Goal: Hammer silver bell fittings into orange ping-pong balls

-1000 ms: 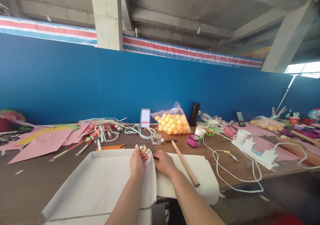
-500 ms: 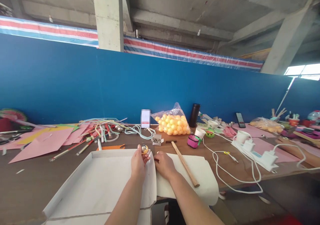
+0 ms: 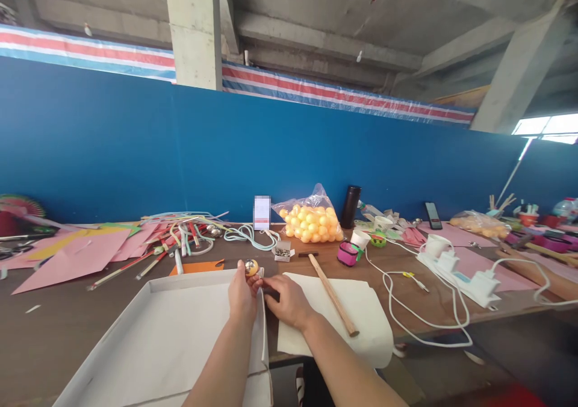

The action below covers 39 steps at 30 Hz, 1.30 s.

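My left hand (image 3: pixel 244 298) is closed around a shiny metal ball (image 3: pixel 251 267), its upper part showing above the fingers. Under that forearm lies a shallow white cardboard box (image 3: pixel 180 335), open side up. My right hand (image 3: pixel 291 301) is at the box's right far corner, fingers bent against the raised side wall and close to my left fingertips. To its right a hammer (image 3: pixel 334 298) with a wooden handle lies across a cream sheet (image 3: pixel 374 323).
Beyond the hands are a small box of metal bits (image 3: pixel 283 252), a phone (image 3: pixel 262 213) and a bag of orange balls (image 3: pixel 311 223). A purple pouch (image 3: pixel 347 254) and a power strip (image 3: pixel 469 283) with loose cables lie right. Coloured paper (image 3: pixel 81 256) covers the left; another person's arm (image 3: pixel 537 274) is far right.
The box's right side has moved left and now stands raised. My right hand has gone left with it, up to my left hand. The left hand, still holding the metal ball, shifted slightly left.
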Tool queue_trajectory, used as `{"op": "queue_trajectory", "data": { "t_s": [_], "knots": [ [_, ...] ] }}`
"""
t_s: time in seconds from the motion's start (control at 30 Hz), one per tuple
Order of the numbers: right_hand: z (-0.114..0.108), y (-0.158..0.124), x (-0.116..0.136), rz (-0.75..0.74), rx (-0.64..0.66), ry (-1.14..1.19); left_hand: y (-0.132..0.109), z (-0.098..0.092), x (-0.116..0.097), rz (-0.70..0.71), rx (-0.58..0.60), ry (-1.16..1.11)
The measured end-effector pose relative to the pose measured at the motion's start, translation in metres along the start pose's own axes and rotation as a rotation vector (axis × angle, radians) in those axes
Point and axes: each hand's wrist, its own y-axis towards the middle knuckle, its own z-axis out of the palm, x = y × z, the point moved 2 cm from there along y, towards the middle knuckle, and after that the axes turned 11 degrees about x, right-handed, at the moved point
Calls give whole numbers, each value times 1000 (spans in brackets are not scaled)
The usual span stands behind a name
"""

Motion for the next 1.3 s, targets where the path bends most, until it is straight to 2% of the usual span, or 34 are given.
{"op": "queue_trajectory", "data": {
  "t_s": [0.13,0.3,0.4,0.53,0.67,0.8,0.97,1.13,1.3],
  "knots": [
    [-3,1,-3,-29,5,36,2,-4,-8,19,-39,-43],
    [-13,3,-25,154,-48,26,3,-4,-8,6,-67,-50],
    [-17,-1,-33,254,88,-21,4,-4,-6,-15,-74,-46],
    [-16,-7,-24,323,303,-98,4,-3,-4,-24,-71,-39],
    [-10,-7,-6,364,368,-162,3,-3,-3,-28,-62,-34],
    [-4,-4,1,389,327,-162,3,-3,-1,-35,-50,-11],
    [-8,-3,-11,418,222,-23,3,-3,2,-31,-26,33],
    [-20,-2,-36,477,67,288,3,1,10,-36,15,75],
    [-20,1,-54,526,-92,687,2,15,27,-84,33,78]
  ]
}}
